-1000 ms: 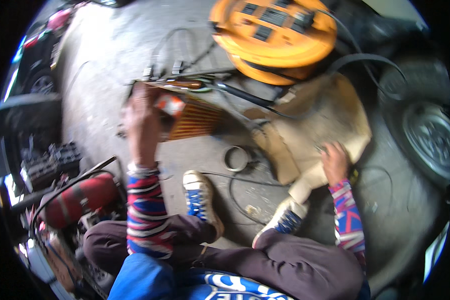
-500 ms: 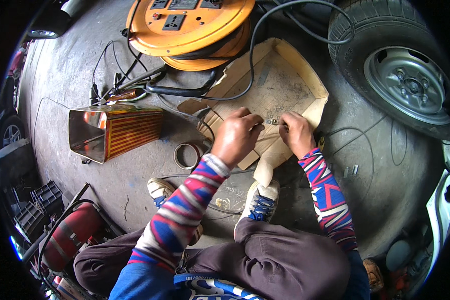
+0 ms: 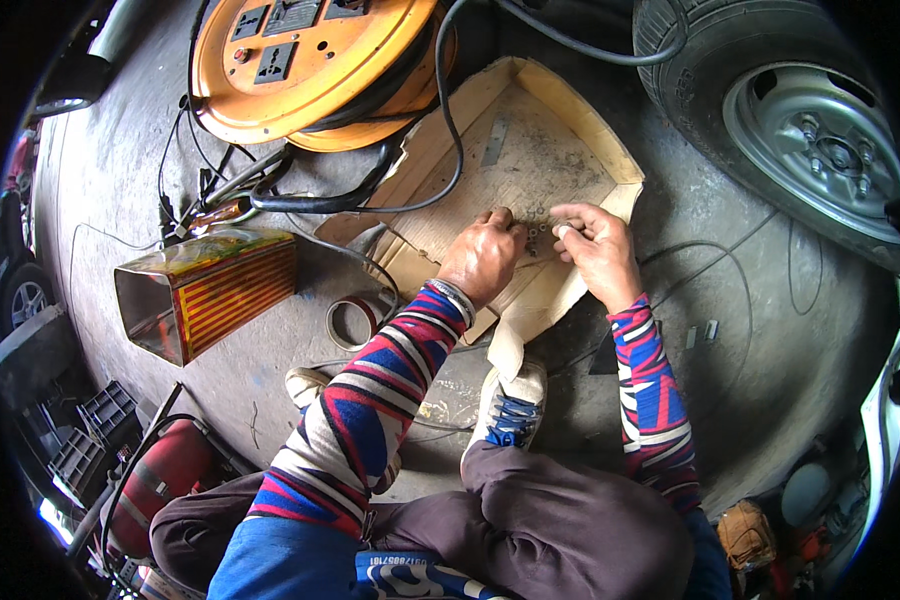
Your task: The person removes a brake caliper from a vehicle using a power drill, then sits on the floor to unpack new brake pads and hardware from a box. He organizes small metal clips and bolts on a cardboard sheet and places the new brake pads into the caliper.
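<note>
A torn cardboard tray (image 3: pixel 570 160) lies on the floor before me, with several small nuts and washers (image 3: pixel 535 225) scattered on its near part. My left hand (image 3: pixel 485 258) is over the left side of these pieces, its fingers curled down and bunched; whatever they may hold is hidden. Just right of the pieces, my right hand (image 3: pixel 605 252) is raised a little, palm partly turned up. Its thumb and index finger pinch a small dark piece too tiny to name. A flat metal strip (image 3: pixel 494 142) lies farther back in the tray.
An orange cable reel (image 3: pixel 310 70) with sockets stands at the far left, its black cable crossing the tray. A wheel (image 3: pixel 800 130) lies at the far right. Left are a striped open tin (image 3: pixel 230 295) and a tape roll (image 3: pixel 352 323). A red tank (image 3: pixel 160 480) sits lower left.
My right hand has turned palm-up and lifted slightly from the small pieces. My left hand has gone lower, fingers still bunched. The whole view has shifted and tilted somewhat.
</note>
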Demonstrator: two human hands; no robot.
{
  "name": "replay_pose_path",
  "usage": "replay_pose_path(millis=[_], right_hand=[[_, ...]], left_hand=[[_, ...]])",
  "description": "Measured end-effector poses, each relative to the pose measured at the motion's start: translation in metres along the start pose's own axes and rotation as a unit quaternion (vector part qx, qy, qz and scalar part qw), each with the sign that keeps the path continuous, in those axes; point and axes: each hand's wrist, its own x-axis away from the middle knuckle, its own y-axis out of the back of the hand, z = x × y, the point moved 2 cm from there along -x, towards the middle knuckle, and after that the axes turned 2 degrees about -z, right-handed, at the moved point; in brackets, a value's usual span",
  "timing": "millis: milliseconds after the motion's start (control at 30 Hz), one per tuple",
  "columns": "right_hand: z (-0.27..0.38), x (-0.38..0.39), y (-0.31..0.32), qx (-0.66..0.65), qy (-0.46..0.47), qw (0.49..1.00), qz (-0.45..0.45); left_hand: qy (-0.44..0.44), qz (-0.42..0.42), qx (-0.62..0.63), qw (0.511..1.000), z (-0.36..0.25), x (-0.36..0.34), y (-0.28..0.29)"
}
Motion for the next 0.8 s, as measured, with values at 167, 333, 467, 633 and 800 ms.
replay_pose_path(millis=[167,333,467,633,800], right_hand=[[-0.01,-0.009,-0.01,0.262,0.06,0.963,-0.004],[-0.022,-0.007,-0.027,0.33,0.264,0.906,-0.039],[-0.024,-0.007,-0.032,0.328,0.266,0.906,0.012],[-0.019,-0.002,-0.027,0.36,0.221,0.906,0.041],[-0.014,0.011,-0.02,0.356,0.232,0.905,-0.007]], left_hand=[[0.029,0.019,-0.035,0.999,-0.004,-0.001,-0.004],[0.152,-0.049,0.113,0.981,0.006,-0.003,0.01],[0.384,-0.009,0.519,0.763,0.015,0.015,0.032],[0.433,0.041,0.719,0.543,0.006,0.043,0.036],[0.397,0.058,0.806,0.435,-0.011,0.062,0.023]])
